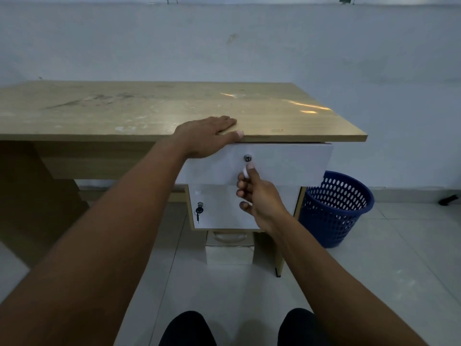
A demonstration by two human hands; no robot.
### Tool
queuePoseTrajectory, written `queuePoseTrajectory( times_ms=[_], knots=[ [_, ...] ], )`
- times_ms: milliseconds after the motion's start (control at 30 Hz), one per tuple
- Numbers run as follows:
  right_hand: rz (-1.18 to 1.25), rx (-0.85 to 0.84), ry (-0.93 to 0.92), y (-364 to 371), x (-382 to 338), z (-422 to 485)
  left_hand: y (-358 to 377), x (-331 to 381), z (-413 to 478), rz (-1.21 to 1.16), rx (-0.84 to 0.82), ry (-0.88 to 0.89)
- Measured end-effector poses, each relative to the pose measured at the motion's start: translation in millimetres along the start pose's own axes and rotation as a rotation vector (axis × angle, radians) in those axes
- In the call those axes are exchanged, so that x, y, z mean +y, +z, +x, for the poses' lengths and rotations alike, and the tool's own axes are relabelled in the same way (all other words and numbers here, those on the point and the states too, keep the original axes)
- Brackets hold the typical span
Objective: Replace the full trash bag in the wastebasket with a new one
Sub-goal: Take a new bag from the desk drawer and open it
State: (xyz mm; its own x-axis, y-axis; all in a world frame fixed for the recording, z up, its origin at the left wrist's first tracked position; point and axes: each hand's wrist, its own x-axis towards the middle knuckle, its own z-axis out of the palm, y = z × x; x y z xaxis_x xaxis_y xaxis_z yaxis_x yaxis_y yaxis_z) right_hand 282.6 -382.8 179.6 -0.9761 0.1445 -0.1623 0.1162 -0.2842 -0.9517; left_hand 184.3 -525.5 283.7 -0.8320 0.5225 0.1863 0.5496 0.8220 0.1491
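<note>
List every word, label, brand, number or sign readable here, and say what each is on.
No readable text anywhere in this view.
Desk top, white drawer front, cabinet door: no print or labels visible.
Blue wastebasket: no label shows.
Drawer lock and keys in the lower lock: any markings too small to read.

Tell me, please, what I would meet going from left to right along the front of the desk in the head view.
keys in the lower door lock → drawer lock → blue wastebasket
</note>
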Motion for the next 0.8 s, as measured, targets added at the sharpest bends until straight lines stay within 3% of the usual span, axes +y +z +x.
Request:
queuePoseTrajectory(
  times_ms=[167,567,633,733,800],
  knots=[
    [-0.049,0.035,-0.072,2.9,34.2,-39.6,-6.2,-4.4,3.9,-0.035,-0.106,0.017],
    [0.062,0.049,-0.144,7.3,62.8,-75.4,-0.1,-3.4,-0.6,0.026,0.025,0.034],
    [0.072,0.04,-0.142,6.9,61.6,-77.6,1.3,-3.9,-2.2,0.035,0.094,0.095],
    [0.094,0.037,-0.142,7.3,59.7,-78.7,3.8,-0.3,-21.2,0.005,0.414,0.346],
    [0.107,0.044,-0.139,6.8,60.1,-78.1,3.6,2.2,-44.3,0.045,0.495,0.397]
  ],
)
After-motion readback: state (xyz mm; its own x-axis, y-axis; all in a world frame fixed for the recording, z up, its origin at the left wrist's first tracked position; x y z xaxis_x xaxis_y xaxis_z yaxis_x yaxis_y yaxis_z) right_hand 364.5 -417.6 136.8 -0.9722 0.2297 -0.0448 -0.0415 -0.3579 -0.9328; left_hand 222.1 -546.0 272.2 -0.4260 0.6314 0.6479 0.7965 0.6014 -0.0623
